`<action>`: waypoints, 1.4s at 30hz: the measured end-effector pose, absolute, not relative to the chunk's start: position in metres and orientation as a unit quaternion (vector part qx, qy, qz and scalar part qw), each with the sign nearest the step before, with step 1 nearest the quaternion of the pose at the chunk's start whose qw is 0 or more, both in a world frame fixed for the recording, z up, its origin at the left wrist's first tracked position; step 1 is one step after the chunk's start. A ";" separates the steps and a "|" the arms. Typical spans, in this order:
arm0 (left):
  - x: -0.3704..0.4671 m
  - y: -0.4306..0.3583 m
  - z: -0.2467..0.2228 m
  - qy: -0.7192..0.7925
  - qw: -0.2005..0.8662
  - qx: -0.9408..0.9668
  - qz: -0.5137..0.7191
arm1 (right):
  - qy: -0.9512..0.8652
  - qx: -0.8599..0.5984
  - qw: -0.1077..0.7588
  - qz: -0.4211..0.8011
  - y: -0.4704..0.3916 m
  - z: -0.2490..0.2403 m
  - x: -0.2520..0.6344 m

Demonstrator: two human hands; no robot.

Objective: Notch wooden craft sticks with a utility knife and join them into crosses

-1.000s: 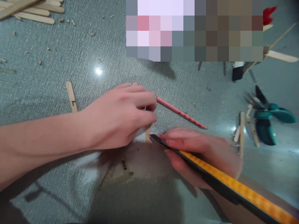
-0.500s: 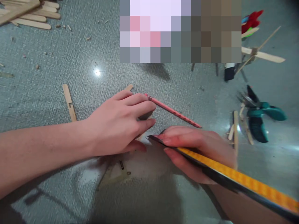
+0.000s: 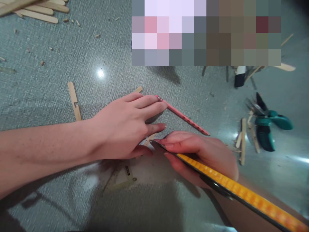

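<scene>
While a pile of craft sticks [image 3: 38,13] fills the upper left corner of the frame, small wood scraps [image 3: 97,36] lie scattered beside and below it on the grey textured surface [image 3: 116,61]. Left of centre, a notched stick [image 3: 72,96] points upward, its lower end hidden by the person's left forearm. At the centre, the left hand [image 3: 125,125] lies palm down with its fingers loosely spread and its thumb apart from the index finger. A pale cut stick [image 3: 149,139] shows in that gap, and a rounded wooden end [image 3: 139,89] sticks out above the fingers; whether both are one piece cannot be told. The fingertips reach the upper end of a pink pencil [image 3: 185,120], which slants down to the right. Right of centre, the right hand [image 3: 200,151] is closed around a yellow and black utility knife [image 3: 224,180], its blade tip at the cut stick and its handle running to the lower right corner. Farther right lie slim wood pieces [image 3: 243,141], then teal-handled pliers [image 3: 264,121], their handles spread apart.
</scene>
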State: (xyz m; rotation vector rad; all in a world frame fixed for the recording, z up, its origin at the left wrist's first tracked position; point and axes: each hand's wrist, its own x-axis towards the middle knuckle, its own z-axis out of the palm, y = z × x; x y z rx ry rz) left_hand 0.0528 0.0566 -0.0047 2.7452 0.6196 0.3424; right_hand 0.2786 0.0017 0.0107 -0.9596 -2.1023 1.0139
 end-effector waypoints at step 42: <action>0.055 0.055 -0.001 0.217 0.148 0.958 0.113 | -0.803 -0.389 0.274 0.358 -0.007 0.016 0.270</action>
